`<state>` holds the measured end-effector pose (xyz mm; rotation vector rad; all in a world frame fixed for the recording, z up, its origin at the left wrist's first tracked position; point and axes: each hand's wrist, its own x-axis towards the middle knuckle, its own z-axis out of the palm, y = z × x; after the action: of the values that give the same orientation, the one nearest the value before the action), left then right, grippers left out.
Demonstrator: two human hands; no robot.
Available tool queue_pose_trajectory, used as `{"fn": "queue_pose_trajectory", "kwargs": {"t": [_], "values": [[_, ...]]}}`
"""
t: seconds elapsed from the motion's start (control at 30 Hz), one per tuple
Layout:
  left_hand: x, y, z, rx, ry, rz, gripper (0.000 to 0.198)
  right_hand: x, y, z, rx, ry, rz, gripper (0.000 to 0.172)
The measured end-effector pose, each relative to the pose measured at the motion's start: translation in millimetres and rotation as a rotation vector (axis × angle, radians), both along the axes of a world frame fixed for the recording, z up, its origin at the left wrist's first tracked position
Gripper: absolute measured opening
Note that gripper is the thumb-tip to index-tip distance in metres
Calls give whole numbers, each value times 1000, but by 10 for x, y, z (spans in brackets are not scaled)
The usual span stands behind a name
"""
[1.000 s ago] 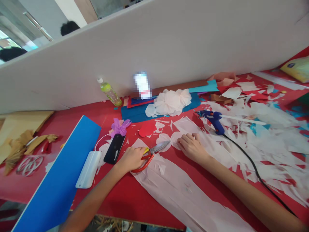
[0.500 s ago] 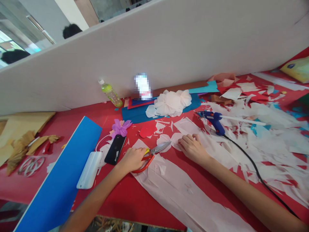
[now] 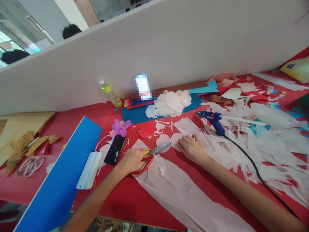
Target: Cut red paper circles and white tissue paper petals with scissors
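My left hand (image 3: 134, 159) is closed around the handles of scissors (image 3: 154, 151), red grips below and a yellow part beside my fingers. Their blades look shut or nearly so and point right, over a pale petal-shaped piece of paper (image 3: 163, 140). With curled fingers, my right hand (image 3: 193, 148) holds the edge of another pale paper petal (image 3: 175, 141), just right of the blade tips. Beneath the scissors a long strip of pale crepe paper (image 3: 178, 190) runs toward the front edge. A pale paper flower (image 3: 170, 103) lies on blue paper behind.
A blue glue gun (image 3: 214, 122) with a black cord lies right, among many white paper scraps (image 3: 272, 145). Left are a black phone (image 3: 115, 149), a white power bank (image 3: 89, 170), a purple flower (image 3: 120, 128) and a blue board (image 3: 62, 174). A bottle (image 3: 111, 94) stands by the partition (image 3: 169, 48).
Hardly anything differs. Both hands stay in place, and the scissor blades and paper petals have shifted only very slightly.
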<state>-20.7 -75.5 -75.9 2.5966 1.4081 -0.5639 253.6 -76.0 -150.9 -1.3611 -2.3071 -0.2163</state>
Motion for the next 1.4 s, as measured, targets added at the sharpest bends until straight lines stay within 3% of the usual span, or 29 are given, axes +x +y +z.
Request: {"fn": "queue_pose_trajectory", "kwargs": {"t": [1.4], "values": [[24, -12, -42, 44, 1, -1, 17, -2, -5, -12, -13, -14, -8, 27]]}}
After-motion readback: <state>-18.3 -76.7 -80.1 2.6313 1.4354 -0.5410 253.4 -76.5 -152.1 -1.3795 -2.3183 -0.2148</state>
